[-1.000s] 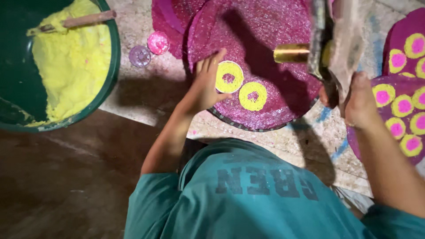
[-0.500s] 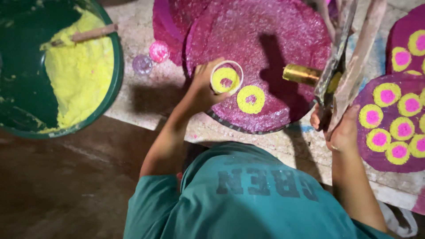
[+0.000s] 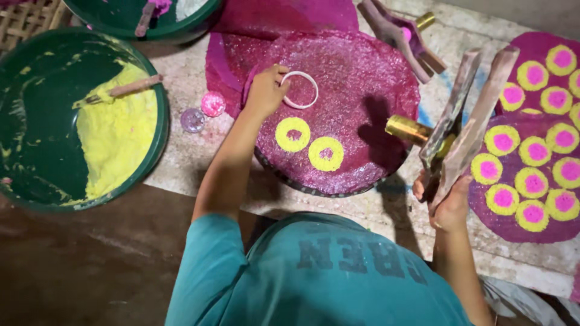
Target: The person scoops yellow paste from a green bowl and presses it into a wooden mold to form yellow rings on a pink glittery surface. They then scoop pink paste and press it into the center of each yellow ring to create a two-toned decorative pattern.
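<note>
Fingers of the left hand [image 3: 266,90] pinch a white ring [image 3: 300,89] on the pink mat [image 3: 362,90], above two yellow rings [image 3: 293,134]. Right hand [image 3: 450,202] grips a wooden press [image 3: 468,115].

Light falls from the upper right, bright on the pale worktop [image 3: 181,157] and glittering in small specks across the round pink tray [image 3: 362,78], while the brown floor [image 3: 72,265] at lower left lies dim. A dark shadow of the wooden press [image 3: 465,121] crosses the tray toward the left. Focus is fairly sharp, with slight softness at the edges.
</note>
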